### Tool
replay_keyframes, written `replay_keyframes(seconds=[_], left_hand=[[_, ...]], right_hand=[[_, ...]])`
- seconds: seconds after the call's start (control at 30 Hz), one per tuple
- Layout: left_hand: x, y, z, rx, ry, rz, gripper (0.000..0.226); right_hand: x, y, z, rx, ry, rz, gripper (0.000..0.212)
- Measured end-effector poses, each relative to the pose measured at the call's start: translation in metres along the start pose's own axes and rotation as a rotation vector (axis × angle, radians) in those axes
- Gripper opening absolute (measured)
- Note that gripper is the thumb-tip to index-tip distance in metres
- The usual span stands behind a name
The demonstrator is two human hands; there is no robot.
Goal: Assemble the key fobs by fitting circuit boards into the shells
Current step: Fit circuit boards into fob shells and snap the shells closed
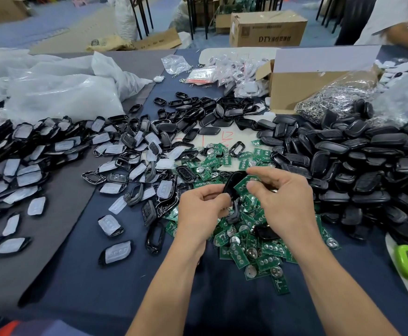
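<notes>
Your left hand (203, 210) grips the shell (231, 184) tilted so your right hand (283, 200), pinching the circuit board (243, 185), can seat it

The left hand (199, 210) and the right hand (286, 202) are showing bare, and 2 bare forearms (174, 275) are running uncovered down to the near edge.

Table: dark blue cloth-covered tabletop (101, 275).
Boards: green rectangular circuit boards (237, 255) heaped beneath the grip.
Shells: black plastic fob shells (358, 161) piled right of the grip.
</notes>
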State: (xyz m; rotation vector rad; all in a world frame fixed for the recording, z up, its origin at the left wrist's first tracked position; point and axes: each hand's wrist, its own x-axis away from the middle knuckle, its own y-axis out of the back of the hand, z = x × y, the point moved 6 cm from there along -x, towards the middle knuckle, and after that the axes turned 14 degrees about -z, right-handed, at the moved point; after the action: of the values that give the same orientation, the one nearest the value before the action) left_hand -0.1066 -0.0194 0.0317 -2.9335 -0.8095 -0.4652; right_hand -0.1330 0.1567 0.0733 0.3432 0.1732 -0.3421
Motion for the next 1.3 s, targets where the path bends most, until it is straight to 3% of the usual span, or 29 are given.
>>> replay_keyframes(seconds=[0.3, 0.5, 0.67, 0.8, 0.93, 1.13, 1.3], left_hand=[[0.003, 0.000, -0.004, -0.022, -0.050, 0.037, 0.027], [0.004, -0.002, -0.003, -0.045, -0.068, 0.086, 0.047], [0.002, 0.001, 0.003, -0.061, -0.054, 0.108, 0.024], [0.000, 0.001, 0.004, -0.070, -0.069, 0.086, 0.039], [0.001, 0.001, 0.009, -0.031, -0.049, -0.003, 0.020], [0.000, 0.001, 0.009, -0.018, -0.060, -0.068, 0.018], [0.001, 0.003, 0.006, 0.039, -0.044, -0.103, 0.028]], right_hand=[[0.001, -0.003, -0.003, 0.050, 0.026, -0.022, 0.018], [-0.001, -0.006, -0.006, 0.104, 0.019, 0.035, 0.021], [-0.003, -0.008, -0.005, 0.191, 0.028, 0.067, 0.022], [0.000, -0.007, 0.001, 0.228, 0.037, 0.019, 0.025], [0.005, -0.009, 0.004, 0.271, 0.051, 0.006, 0.023], [0.013, -0.008, 0.011, 0.363, 0.107, -0.095, 0.014], [0.018, -0.004, 0.002, 0.229, 0.026, -0.149, 0.048]])
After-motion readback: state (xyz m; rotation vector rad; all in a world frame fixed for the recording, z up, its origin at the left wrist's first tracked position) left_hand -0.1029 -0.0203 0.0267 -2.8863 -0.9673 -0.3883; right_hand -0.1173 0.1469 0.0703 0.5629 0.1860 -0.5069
